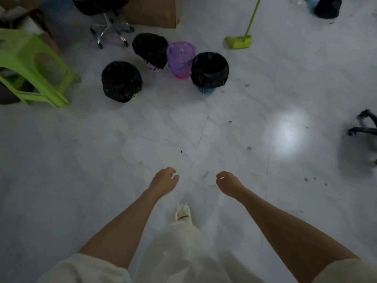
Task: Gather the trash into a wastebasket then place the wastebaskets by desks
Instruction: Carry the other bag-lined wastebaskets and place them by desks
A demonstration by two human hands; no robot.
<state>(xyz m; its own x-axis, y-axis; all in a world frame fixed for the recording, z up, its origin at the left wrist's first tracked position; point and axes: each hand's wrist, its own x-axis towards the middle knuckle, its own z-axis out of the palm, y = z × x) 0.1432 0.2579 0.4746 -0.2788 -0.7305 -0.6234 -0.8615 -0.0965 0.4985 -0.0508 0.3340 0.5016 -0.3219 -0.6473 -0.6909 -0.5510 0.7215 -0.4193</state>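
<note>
Several small wastebaskets stand together on the pale floor ahead. One with a black liner [121, 81] is nearest on the left, another black-lined one [150, 50] stands behind it, a purple-lined pink one [180, 58] is in the middle, and a black-lined blue one [209, 71] is on the right. My left hand [164, 180] and my right hand [229, 183] hang low in front of me, well short of the baskets. Both hold nothing, with fingers loosely curled and apart.
A green plastic stool [34, 66] stands at the left. A swivel chair base [110, 29] and a cardboard box [153, 11] are behind the baskets. A green broom [239, 40] lies at the upper right, a black bag [327, 7] beyond it, another chair base [363, 127] at the right edge.
</note>
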